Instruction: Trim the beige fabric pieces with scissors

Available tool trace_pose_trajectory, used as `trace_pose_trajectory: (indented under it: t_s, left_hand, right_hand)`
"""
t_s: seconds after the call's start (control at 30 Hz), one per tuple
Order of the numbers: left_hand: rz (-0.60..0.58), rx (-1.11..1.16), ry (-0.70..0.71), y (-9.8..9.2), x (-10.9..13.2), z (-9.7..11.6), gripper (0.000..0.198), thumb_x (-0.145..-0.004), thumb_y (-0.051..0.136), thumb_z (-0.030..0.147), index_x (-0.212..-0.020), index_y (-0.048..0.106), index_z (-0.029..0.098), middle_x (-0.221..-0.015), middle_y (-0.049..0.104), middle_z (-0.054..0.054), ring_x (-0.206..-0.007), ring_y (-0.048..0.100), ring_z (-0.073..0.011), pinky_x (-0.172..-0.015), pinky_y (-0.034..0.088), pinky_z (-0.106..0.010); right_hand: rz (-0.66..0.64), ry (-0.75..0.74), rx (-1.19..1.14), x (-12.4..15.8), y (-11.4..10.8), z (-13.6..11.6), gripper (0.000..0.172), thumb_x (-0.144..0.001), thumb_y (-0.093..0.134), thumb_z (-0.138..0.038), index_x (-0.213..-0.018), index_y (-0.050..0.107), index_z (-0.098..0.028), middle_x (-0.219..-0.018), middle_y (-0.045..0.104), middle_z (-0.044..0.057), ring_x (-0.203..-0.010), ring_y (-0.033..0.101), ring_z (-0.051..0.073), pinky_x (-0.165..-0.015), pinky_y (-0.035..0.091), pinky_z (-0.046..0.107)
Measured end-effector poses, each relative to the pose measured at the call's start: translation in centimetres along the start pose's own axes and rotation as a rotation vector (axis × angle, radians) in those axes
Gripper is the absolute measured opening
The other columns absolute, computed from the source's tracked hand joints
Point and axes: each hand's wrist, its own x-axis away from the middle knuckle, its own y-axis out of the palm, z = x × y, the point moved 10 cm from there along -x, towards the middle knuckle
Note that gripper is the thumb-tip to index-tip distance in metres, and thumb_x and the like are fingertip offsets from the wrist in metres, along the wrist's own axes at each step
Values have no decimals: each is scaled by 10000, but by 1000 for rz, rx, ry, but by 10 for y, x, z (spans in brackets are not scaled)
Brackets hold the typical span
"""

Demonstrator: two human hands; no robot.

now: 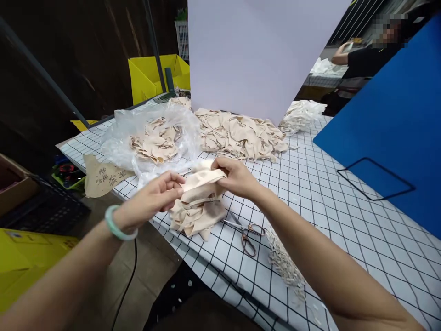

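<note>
Between my two hands a beige fabric piece [203, 179] is stretched above the table. My right hand [237, 177] is closed round its right end, thumb and fingers pressed on the folded edge. At the other end my left hand [160, 193] pinches the cloth's edge with thumb and forefinger; a green bangle [115, 225] circles that wrist. Just below lies a small heap of beige fabric pieces [196, 216]. Scissors with copper-coloured handles [248, 246] rest on the table beside the heap, blades pointing towards it.
A clear plastic bag [117, 133] with beige pieces and a large beige pile [241, 133] lie behind on the checked table [344, 220]. White scraps [282, 257] are near my right forearm. Lilac [255, 55] and blue boards [386, 124] stand upright. Another person [365, 59] is at the back right.
</note>
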Motion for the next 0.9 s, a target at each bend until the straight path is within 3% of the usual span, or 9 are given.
trace_pose_trajectory:
  t_s: [0.1, 0.23, 0.33, 0.43, 0.5, 0.63, 0.77, 0.83, 0.9]
  left_hand:
    - [134, -39, -34, -2, -2, -45, 162, -871, 636, 304, -944, 557, 183, -686, 470, 57, -520, 415, -61, -465, 356, -162]
    - [51, 45, -37, 11, -2, -53, 128, -871, 584, 286, -878, 577, 158, -636, 481, 44, -508, 369, -63, -460, 282, -173]
    - [-87, 134, -23, 26, 3, -42, 240, -903, 562, 358, -923, 640, 132, -727, 570, -9, -507, 373, -57, -460, 285, -195]
    - [-183, 145, 3, 37, 7, -29, 335, -945, 537, 432, -973, 680, 130, -622, 498, 24, -480, 352, -64, -446, 266, -201]
    - [-177, 159, 60, 37, 6, -16, 327, -956, 539, 426, -967, 692, 137, -568, 433, 47, -472, 333, -68, -445, 255, -199]
    - [7, 202, 283, 22, -6, 24, 235, -954, 570, 342, -885, 707, 164, -576, 415, 36, -527, 391, -93, -503, 359, -206]
    - [289, 240, 545, 15, -14, 57, 241, -912, 569, 241, -689, 635, 178, -931, 610, -45, -894, 587, -148, -799, 503, -237]
    - [279, 318, 544, 25, -24, 59, 278, -916, 526, 243, -653, 587, 176, -1044, 620, -52, -929, 596, -151, -827, 514, -255]
    - [258, 413, 488, 28, -33, 57, 277, -913, 506, 246, -648, 550, 178, -982, 622, -43, -757, 563, -116, -693, 507, -237]
  right_hand:
    - [-201, 208, -238, 11, 13, 34, 82, -656, 585, -167, -728, 554, -192, -770, 578, -12, -720, 536, 134, -620, 413, 246]
    - [-318, 335, -561, 1, 19, 39, 228, -650, 660, -226, -850, 556, -198, -753, 616, -11, -667, 580, 137, -586, 459, 244]
    - [-291, 330, -643, -13, 19, 36, 251, -666, 671, -233, -899, 590, -190, -760, 631, -2, -647, 587, 133, -583, 479, 247]
    - [-276, 346, -590, -23, 29, 39, 226, -693, 677, -219, -902, 604, -180, -754, 632, -3, -637, 578, 126, -565, 455, 236]
    - [-218, 363, -514, -26, 37, 44, 231, -694, 700, -201, -899, 596, -177, -752, 626, -16, -636, 562, 115, -563, 433, 224]
    - [-175, 313, -492, -22, 67, 43, 127, -765, 671, -207, -864, 601, -170, -719, 575, -52, -635, 520, 94, -596, 417, 213]
    - [-156, 253, -518, 1, 85, 43, 63, -876, 572, -233, -858, 603, -181, -720, 557, -52, -684, 547, 106, -651, 442, 228]
    - [-129, 247, -478, 20, 79, 45, 80, -895, 562, -252, -862, 600, -189, -752, 581, -35, -712, 572, 124, -669, 467, 253]
    - [-98, 236, -404, 46, 62, 49, 104, -870, 622, -269, -951, 614, -204, -885, 640, -5, -817, 611, 153, -730, 502, 290]
